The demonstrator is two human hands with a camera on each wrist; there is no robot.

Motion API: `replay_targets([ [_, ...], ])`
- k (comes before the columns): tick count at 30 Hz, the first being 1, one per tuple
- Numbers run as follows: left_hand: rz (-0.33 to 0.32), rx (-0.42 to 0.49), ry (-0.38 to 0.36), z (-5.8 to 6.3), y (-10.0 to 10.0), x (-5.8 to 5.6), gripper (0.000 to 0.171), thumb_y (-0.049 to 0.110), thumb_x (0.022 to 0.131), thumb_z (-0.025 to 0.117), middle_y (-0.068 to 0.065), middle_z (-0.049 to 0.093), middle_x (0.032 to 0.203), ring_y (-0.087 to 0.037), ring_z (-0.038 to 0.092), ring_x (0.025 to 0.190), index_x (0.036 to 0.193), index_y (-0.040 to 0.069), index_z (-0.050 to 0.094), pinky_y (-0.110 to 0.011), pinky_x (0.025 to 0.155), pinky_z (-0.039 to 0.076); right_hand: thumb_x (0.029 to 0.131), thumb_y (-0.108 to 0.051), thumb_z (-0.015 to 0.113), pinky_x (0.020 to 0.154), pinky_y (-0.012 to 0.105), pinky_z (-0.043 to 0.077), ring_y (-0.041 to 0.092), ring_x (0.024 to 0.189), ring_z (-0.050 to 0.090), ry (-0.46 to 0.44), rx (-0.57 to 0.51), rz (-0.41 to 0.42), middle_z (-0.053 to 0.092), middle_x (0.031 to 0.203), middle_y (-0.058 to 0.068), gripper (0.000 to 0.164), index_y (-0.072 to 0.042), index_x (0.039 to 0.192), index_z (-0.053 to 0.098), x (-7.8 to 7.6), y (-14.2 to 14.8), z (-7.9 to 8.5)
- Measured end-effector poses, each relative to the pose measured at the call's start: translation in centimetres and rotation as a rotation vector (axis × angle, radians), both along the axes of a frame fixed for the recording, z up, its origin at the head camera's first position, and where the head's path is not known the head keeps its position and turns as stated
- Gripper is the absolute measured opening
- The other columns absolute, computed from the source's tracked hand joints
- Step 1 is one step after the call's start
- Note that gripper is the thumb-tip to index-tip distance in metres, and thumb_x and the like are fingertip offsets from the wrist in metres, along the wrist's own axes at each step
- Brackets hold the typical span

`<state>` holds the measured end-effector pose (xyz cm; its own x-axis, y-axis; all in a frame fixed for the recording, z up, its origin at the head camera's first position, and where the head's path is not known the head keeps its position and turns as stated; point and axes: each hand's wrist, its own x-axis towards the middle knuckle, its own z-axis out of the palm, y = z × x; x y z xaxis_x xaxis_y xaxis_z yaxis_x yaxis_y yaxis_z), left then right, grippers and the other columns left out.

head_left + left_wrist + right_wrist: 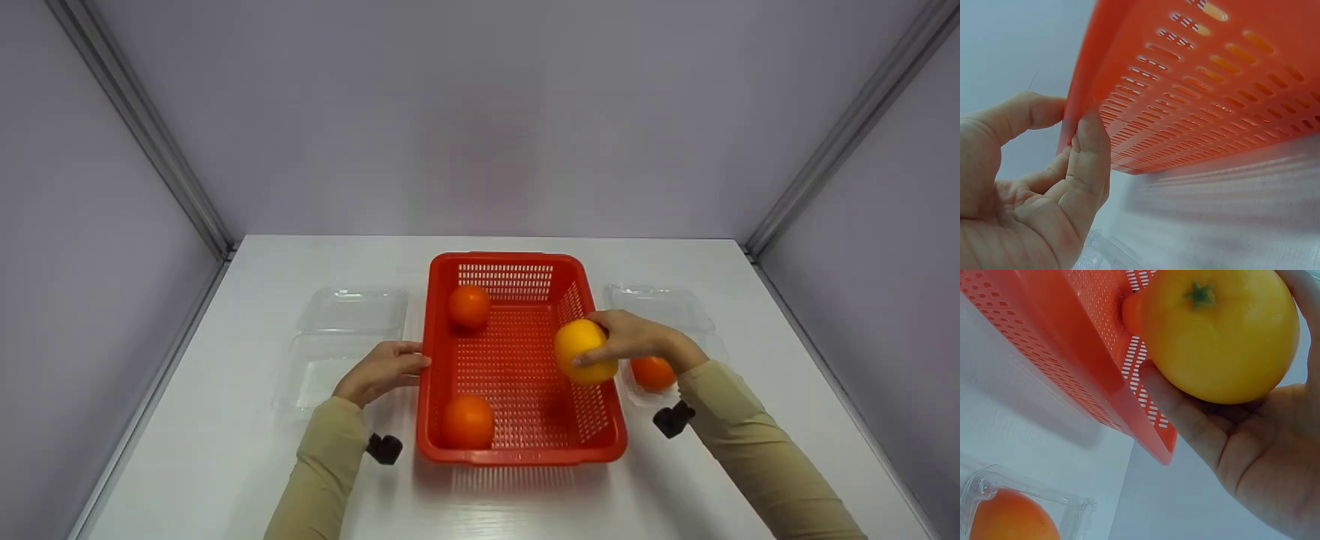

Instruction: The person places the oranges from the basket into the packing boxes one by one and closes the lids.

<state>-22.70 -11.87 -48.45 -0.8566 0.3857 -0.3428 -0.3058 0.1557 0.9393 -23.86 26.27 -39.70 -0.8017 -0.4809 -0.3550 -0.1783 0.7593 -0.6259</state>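
A red plastic basket (521, 456) with slotted walls stands on the table. My left hand (384, 369) pinches its left rim, with thumb outside and fingers under the lip in the left wrist view. My right hand (634, 335) grips a large yellow orange (581, 349) over the basket's right side wall. In the right wrist view this orange (1221, 334) shows a green star-shaped stem end, and fingers cradle it from below. Inside the basket, one red-orange fruit (469, 307) lies at the back left and another red-orange fruit (469, 422) at the front left.
To the right, partly behind my right arm, a clear plastic clamshell box (660, 304) lies with its lid open and holds a red-orange fruit (653, 374). Another clear clamshell box (352, 311) lies open on the left. Pale walls enclose the white table (202, 450).
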Motion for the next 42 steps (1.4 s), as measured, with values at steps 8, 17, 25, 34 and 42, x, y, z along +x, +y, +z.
replay_targets([
  [8,0.010,-0.003,-0.001,0.0,0.0,0.0,0.049,0.012,0.092,0.057,-0.012,0.067,0.110,-0.011,0.066,0.092,0.133,-0.012,0.046,-0.029,0.089,0.057,0.078,-0.046,0.073,0.082,0.027,0.047,0.019,0.095,0.057,0.012,0.004,-0.003,0.065,0.109,0.011,0.062,-0.005,0.121,0.057,0.1,0.4,0.0],
  [17,0.036,-0.036,-0.015,0.1,0.1,0.1,0.049,0.012,0.092,0.057,-0.017,0.066,0.117,-0.011,0.066,0.092,0.134,-0.010,0.047,-0.031,0.091,0.057,0.078,-0.044,0.074,0.081,0.027,0.047,0.019,0.092,0.057,0.000,-0.009,-0.021,0.065,0.108,0.012,0.061,-0.003,0.120,0.057,0.1,1.1,0.1],
  [25,0.036,-0.025,-0.021,0.0,0.1,0.1,0.047,0.011,0.092,0.057,-0.017,0.066,0.115,-0.010,0.065,0.090,0.133,-0.011,0.047,-0.031,0.090,0.057,0.079,-0.045,0.074,0.081,0.026,0.047,0.019,0.092,0.057,0.013,-0.005,-0.020,0.065,0.109,0.013,0.062,-0.002,0.120,0.056,0.3,1.7,0.4],
  [34,-0.003,0.012,-0.017,0.0,-0.2,0.0,0.051,0.013,0.093,0.057,-0.007,0.068,0.106,-0.008,0.065,0.089,0.135,-0.012,0.044,-0.027,0.089,0.056,0.078,-0.045,0.073,0.080,0.027,0.047,0.019,0.090,0.058,0.042,0.005,-0.020,0.065,0.106,0.013,0.060,-0.002,0.118,0.057,0.3,2.2,0.4],
  [42,0.002,0.016,-0.015,-0.1,-0.1,-0.1,0.051,0.012,0.093,0.057,-0.008,0.067,0.106,-0.009,0.065,0.089,0.135,-0.013,0.044,-0.026,0.087,0.057,0.078,-0.046,0.073,0.080,0.026,0.047,0.019,0.092,0.057,0.037,0.015,-0.034,0.065,0.108,0.013,0.061,-0.003,0.119,0.057,0.3,2.6,0.4],
])
